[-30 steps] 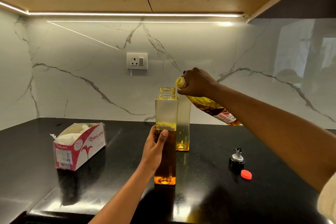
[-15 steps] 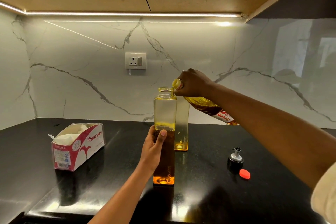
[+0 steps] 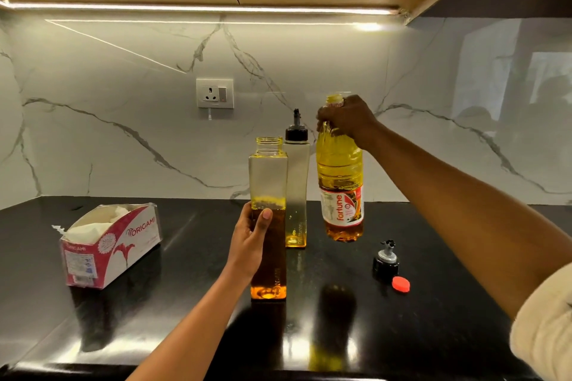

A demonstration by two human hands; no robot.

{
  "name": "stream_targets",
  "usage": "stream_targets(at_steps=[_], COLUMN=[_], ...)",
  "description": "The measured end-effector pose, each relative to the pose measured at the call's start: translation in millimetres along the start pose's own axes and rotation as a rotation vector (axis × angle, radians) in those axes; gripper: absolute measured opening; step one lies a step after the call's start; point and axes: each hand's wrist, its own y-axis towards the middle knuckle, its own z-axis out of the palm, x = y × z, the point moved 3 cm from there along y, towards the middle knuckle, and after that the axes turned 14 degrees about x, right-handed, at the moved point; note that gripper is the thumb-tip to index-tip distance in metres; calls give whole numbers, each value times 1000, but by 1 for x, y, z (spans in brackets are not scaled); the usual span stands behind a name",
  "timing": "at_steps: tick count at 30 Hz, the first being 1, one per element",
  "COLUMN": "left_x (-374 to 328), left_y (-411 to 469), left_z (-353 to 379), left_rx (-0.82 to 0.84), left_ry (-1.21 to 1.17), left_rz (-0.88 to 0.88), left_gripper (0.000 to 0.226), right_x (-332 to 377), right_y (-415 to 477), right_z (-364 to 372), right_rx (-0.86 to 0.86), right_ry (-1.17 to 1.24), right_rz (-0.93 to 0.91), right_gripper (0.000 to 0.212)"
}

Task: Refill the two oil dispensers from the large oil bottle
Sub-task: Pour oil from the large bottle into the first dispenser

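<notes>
A tall square glass dispenser (image 3: 268, 176) stands uncapped on the black counter, about half full of amber oil. My left hand (image 3: 251, 240) grips its middle. Right behind it stands a second square dispenser (image 3: 297, 189) with its black pourer cap on and only a little oil at the bottom. My right hand (image 3: 345, 119) grips the neck of the large yellow oil bottle (image 3: 340, 179), which is upright and uncapped, just above the counter to the right of the dispensers.
A black pourer cap (image 3: 385, 260) and a red bottle cap (image 3: 401, 284) lie on the counter (image 3: 185, 303) at the right. A pink tissue box (image 3: 108, 244) sits at the left. A wall socket (image 3: 215, 93) is on the marble backsplash.
My right hand has swung the large oil bottle from tilted over the open dispenser's mouth back to upright and moved it right. My left hand has stayed on the dispenser.
</notes>
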Motion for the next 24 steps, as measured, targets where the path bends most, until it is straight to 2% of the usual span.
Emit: stream_targets(at_steps=[5, 16, 24], left_x=[6, 11, 14], left_y=[7, 17, 22], left_z=[1, 1, 2], left_rx=[-10, -23, -24], left_ry=[22, 50, 41], left_rz=[19, 45, 46], left_gripper=[78, 77, 76], right_x=[-31, -79, -100], right_y=[-1, 8, 18], right_z=[3, 3, 4], right_rx=[5, -72, -85], right_ry=[108, 55, 57], right_rz=[54, 101, 143], right_gripper=[10, 14, 27])
